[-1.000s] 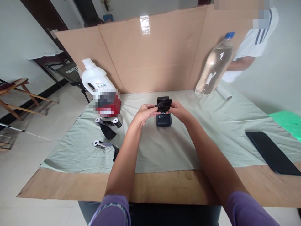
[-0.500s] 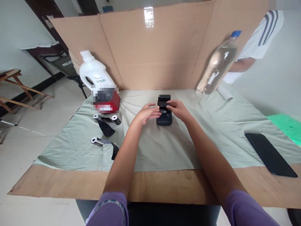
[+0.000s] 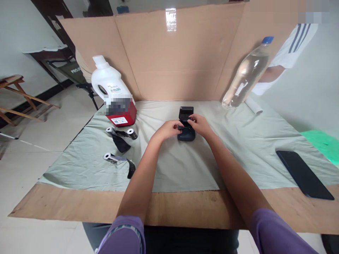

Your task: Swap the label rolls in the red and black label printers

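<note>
A small black printer (image 3: 186, 135) stands in the middle of the pale green cloth (image 3: 185, 165) with its lid (image 3: 185, 110) tipped up at the back. My left hand (image 3: 168, 127) and my right hand (image 3: 200, 124) meet just over its open top. The fingers of both are curled and pinch a small shiny black wrapped item (image 3: 184, 123) that rests at the printer's opening. My fingers hide most of that item.
Two paper rolls with black wrapping (image 3: 121, 133) (image 3: 116, 159) lie to the left, behind them a red box (image 3: 122, 115) and a white detergent bottle (image 3: 106, 83). A water bottle (image 3: 245, 76) leans at back right, a phone (image 3: 304, 170) lies near right. Another person's sleeve (image 3: 293, 42) shows behind the cardboard screen (image 3: 172, 60).
Both hands have come down from above the printer to its open top, bringing the black wrapped item with them. The item was held up and spread; now it sits low between my fingers.
</note>
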`<action>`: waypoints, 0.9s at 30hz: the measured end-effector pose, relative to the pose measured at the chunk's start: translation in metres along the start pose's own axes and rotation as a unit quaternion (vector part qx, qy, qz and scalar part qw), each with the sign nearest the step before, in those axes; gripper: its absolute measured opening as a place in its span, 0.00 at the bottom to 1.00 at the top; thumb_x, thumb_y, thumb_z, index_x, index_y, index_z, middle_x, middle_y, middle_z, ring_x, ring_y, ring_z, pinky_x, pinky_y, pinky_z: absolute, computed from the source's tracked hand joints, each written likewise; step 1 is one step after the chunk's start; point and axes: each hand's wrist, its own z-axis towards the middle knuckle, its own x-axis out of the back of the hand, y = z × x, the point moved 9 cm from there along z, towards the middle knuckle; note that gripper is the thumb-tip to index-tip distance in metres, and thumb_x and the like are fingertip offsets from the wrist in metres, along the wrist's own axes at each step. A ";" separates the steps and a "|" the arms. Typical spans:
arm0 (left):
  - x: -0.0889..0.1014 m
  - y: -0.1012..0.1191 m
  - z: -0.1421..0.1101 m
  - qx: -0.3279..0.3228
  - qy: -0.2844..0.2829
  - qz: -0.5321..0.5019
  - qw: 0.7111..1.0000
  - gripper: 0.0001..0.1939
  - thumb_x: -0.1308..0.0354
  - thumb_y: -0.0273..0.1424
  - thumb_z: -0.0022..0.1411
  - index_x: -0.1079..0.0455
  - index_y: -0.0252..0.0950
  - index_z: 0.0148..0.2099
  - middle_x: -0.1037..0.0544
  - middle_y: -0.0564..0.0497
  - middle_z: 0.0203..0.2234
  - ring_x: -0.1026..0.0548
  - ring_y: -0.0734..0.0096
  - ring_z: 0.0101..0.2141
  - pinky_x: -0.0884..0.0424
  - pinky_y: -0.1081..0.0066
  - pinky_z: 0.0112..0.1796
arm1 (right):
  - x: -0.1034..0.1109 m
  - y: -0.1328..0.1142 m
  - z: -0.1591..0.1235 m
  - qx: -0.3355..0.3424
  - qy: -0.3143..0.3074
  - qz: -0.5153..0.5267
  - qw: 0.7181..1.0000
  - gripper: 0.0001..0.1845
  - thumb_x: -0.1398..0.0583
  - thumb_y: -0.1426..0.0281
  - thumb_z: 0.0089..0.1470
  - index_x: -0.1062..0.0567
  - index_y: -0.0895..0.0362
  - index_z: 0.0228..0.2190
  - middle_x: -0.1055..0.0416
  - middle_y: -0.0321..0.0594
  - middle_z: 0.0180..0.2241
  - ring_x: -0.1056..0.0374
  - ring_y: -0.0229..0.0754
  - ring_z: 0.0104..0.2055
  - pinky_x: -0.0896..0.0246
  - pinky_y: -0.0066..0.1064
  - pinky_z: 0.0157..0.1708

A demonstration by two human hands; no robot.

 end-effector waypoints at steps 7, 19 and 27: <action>0.003 0.008 0.004 -0.057 0.051 0.052 0.996 0.06 0.41 0.31 0.57 0.24 0.35 0.34 0.34 0.57 0.22 0.36 0.73 0.27 0.43 0.72 0.30 | -0.006 0.006 0.001 0.000 0.014 -0.061 0.998 0.12 0.40 0.67 0.58 0.21 0.59 0.41 0.30 0.49 0.44 0.30 0.46 0.41 0.34 0.43 0.50; 0.003 0.006 0.009 -0.073 0.136 0.082 0.985 0.09 0.41 0.29 0.61 0.20 0.37 0.41 0.28 0.55 0.23 0.31 0.72 0.27 0.39 0.72 0.31 | -0.008 0.047 0.008 -0.115 0.070 0.176 0.975 0.38 0.39 0.57 0.54 0.37 0.55 0.63 0.34 0.55 0.62 0.30 0.50 0.50 0.34 0.48 0.53; 0.005 0.014 0.006 -0.127 0.176 0.059 0.974 0.11 0.41 0.30 0.64 0.18 0.38 0.44 0.25 0.53 0.26 0.30 0.71 0.29 0.36 0.72 0.34 | -0.009 0.033 -0.002 -0.058 -0.053 0.259 0.963 0.28 0.38 0.49 0.54 0.21 0.51 0.50 0.24 0.44 0.52 0.32 0.54 0.56 0.36 0.49 0.56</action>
